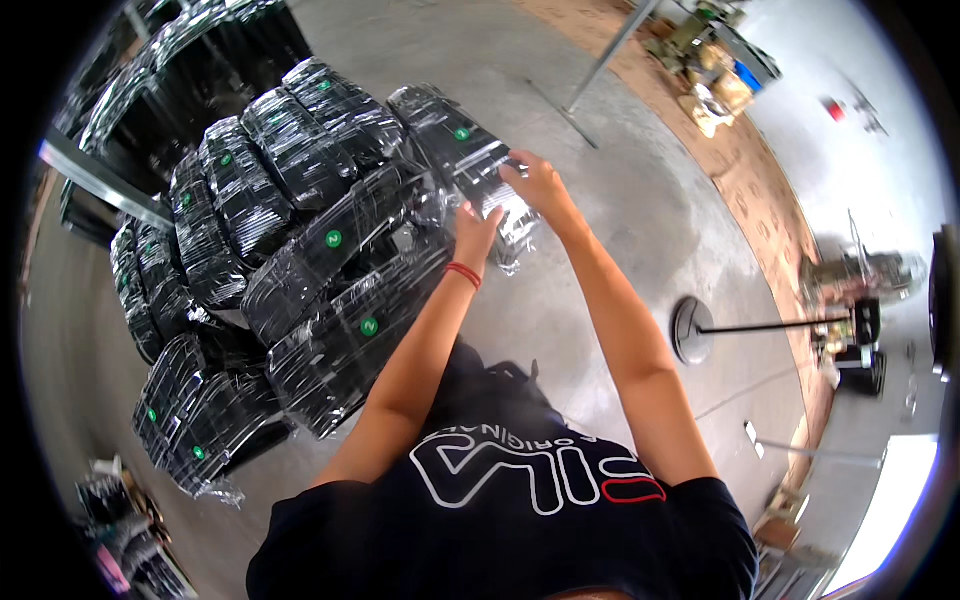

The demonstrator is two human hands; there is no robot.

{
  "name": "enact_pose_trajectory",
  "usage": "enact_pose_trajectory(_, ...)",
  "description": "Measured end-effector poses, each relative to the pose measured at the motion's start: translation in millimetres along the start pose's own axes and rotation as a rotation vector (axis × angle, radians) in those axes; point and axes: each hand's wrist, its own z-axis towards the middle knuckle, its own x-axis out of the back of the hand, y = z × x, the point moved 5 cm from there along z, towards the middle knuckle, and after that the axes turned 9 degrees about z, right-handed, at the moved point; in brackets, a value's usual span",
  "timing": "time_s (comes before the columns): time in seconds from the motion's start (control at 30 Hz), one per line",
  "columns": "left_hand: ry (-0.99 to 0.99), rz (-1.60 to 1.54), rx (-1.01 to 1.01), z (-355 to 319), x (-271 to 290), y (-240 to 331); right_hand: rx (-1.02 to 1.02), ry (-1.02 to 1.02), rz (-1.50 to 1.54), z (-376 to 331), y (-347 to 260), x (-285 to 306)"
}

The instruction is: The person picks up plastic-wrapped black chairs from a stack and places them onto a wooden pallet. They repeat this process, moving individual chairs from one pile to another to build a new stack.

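Observation:
A long black bundle (435, 115) wrapped in shiny clear film lies at the right end of a pile of similar bundles, a small green round sticker on it. Both of my hands are at its near right end, where the film is bunched and glossy. My right hand (540, 188) grips the right edge, fingers bent over it and thumb against the film. Close by on the left, my left hand (474, 235), with a red cord on the wrist, holds the lower end with thumb and finger. The undersides of the fingers are partly hidden.
Several black film-wrapped bundles (300, 262) are heaped to the left, with a taller stack (220, 55) behind. A metal post (105, 182) juts in at the left. A thin metal stand (610, 60) rises beyond, and a round-based stand (690, 332) is on the floor to the right.

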Motion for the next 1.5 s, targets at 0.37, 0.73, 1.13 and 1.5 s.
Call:
enact_pose_trajectory(0.37, 0.351, -0.49, 0.396, 59.7, -19.4, -0.4, -0.624, -0.861, 0.821, 217.5, 104.3, -122.9)
enact_pose_trajectory(0.73, 0.586, -0.291, 0.318, 49.1, -142.7, 34.4, -0.81, -1.257, 1.258, 215.9, 139.3, -72.9)
enact_pose_trajectory(1.13, 0.521, -0.028, 0.636, -80.8, -225.4, 80.2, -0.926, -1.156, 1.1, 130.8, 115.9, 111.2)
enact_pose_trajectory(1.5, 0.28, 0.325, 0.879, -351.0, -211.5, 127.8, -0.891, -1.974, 1.076, -67.4, 126.3, 185.2)
